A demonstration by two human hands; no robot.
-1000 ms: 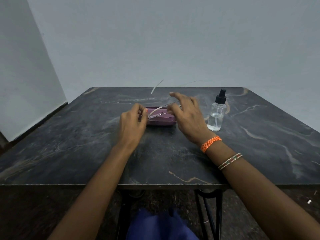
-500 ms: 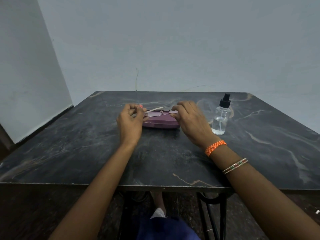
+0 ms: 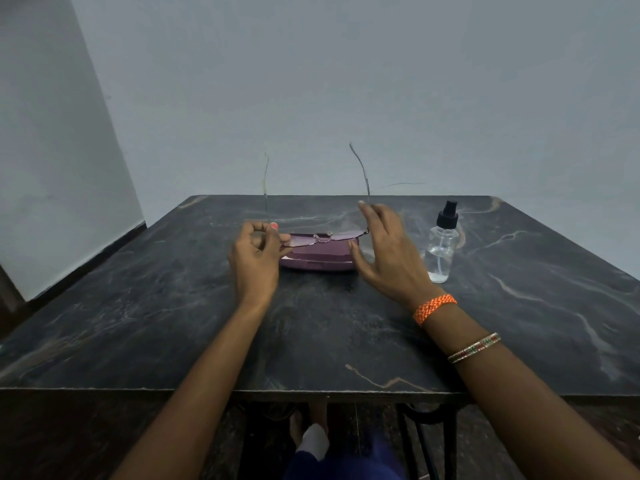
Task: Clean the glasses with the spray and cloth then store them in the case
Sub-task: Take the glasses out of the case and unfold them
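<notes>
Head view shows the glasses (image 3: 318, 238) held crosswise just above the purple case (image 3: 317, 258), left hand (image 3: 256, 259) pinching the nine-o'clock hinge, right hand (image 3: 388, 254) loosely fingering the three-o'clock temple, spray bottle (image 3: 441, 249) further toward three o'clock.

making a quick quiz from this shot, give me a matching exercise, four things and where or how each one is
Things:
1. glasses
2. case
3. spray bottle
4. orange band

States:
A. standing upright on the table, to the right of the right hand
B. worn on the right wrist
C. held between both hands, arms unfolded and pointing up
D. purple, lying on the table just behind the lenses

Pairs: 1-C, 2-D, 3-A, 4-B. The left hand pinches the left end of the glasses.
</notes>
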